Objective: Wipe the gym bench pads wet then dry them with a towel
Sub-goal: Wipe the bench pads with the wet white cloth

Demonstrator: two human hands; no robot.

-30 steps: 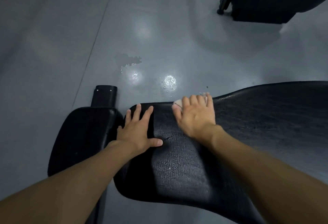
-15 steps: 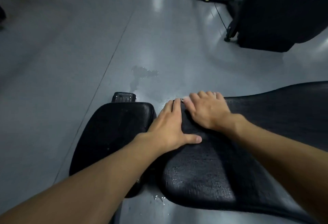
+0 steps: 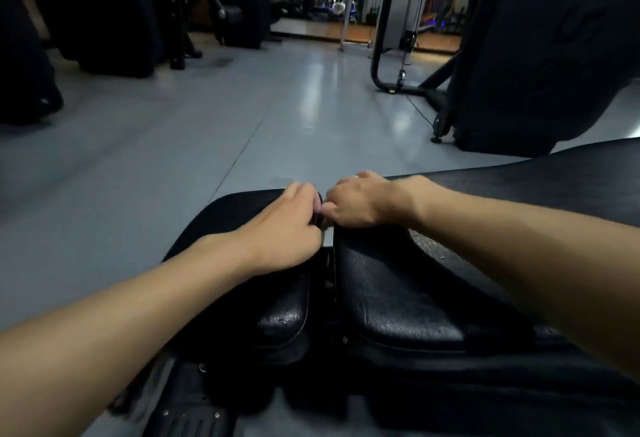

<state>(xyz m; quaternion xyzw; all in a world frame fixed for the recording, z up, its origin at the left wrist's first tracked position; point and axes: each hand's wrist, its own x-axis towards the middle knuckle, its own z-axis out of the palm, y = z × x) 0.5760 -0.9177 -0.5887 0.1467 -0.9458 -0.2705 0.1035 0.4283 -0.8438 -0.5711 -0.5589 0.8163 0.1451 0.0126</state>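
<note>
Reaching forward, left hand (image 3: 287, 227) meets right hand (image 3: 360, 203); both over bench pads (image 3: 398, 298).

The left hand (image 3: 287, 229) and right hand (image 3: 360, 201), earlier flat on the back pad (image 3: 398, 298), now sit close together, fingers curled, at its far left corner.

Black seat pad (image 3: 284, 322) beside longer back pad (image 3: 398, 298), narrow gap between; surfaces glisten.

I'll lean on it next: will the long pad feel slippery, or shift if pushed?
Probably slippery: the long pad glistens with droplets on its textured skin. It likely gives a little under pressure, as its end looks thick and rounded. It is unlikely to shift easily: it is large and runs out of view.
</note>
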